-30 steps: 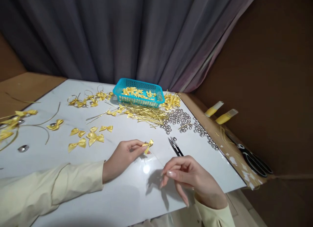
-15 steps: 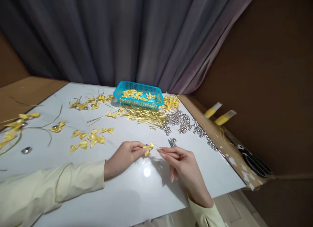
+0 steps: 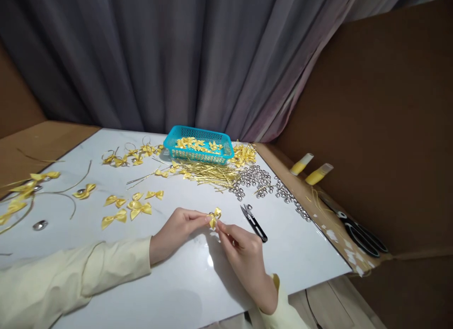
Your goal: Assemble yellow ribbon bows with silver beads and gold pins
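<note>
A small yellow ribbon bow with a shiny silver piece at its middle is held above the white table. The thumb and fingers of my left hand pinch its left side. My right hand is closed, with thumb and forefinger pressed together at the bow's lower right edge; whether a thin strand is also between those fingertips is hidden. Just right of this hand lie black thread snips, points away from me, with one silver bead by the blades.
A turquoise basket of bows stands at the back. Before it lie gold wire strips and a pile of silver beads. Loose bows are on the left. Large scissors and two yellow-filled bottles are along the right edge.
My right hand has moved left to the bow, and its fingertips now touch it. The thin strand seen at its fingertips no longer shows. The snips are now uncovered.
</note>
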### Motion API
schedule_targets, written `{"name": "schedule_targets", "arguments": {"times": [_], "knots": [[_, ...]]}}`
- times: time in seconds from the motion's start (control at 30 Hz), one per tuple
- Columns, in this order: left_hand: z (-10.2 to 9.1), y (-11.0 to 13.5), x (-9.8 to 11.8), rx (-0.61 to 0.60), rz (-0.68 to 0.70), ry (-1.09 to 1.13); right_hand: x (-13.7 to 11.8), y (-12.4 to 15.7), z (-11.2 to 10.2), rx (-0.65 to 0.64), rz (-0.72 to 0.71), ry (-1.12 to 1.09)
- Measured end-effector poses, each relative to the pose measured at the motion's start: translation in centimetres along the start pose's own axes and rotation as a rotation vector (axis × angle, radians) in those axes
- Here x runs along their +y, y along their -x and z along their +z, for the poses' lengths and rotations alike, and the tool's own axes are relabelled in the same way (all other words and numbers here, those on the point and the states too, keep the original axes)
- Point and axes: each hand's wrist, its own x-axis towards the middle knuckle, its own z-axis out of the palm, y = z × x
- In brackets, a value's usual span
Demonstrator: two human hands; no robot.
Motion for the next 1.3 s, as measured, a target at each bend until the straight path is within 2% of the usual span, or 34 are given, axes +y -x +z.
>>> {"name": "schedule_targets", "arguments": {"times": [0.17, 0.33, 0.5, 0.7, 0.8, 1.03, 1.2, 1.3], "knots": [[0.2, -0.2, -0.1, 0.044, -0.015, -0.016, 0.1, 0.1, 0.4, 0.074, -0.150, 0.149], [0.6, -0.4, -0.5, 0.053, 0.022, 0.005, 0.0, 0.1, 0.8, 0.083, -0.254, 0.302], [0.8, -0.2, -0.7, 0.044, 0.008, 0.076, -0.2, 0.0, 1.0, 0.100, -0.292, 0.390], [1.2, -0.3, -0.9, 0.069, 0.009, 0.031, -0.4, -0.1, 1.2, 0.095, -0.281, 0.443], [1.2, -0.4, -1.0, 0.091, -0.001, 0.014, -0.6, -0.2, 0.8, 0.030, -0.143, 0.334], [1.0, -0.3, -0.8, 0.139, 0.007, -0.072, -0.1, -1.1, -0.9, -0.031, 0.444, -0.172], [1.1, 0.1, -0.5, 0.163, 0.204, -0.221, 0.2, -1.6, -1.4, -0.451, 0.680, -0.563], [1.1, 0.3, -0.4, 0.167, 0.217, -0.254, 0.0, -1.6, -1.5, -0.475, 0.703, -0.673]]}}
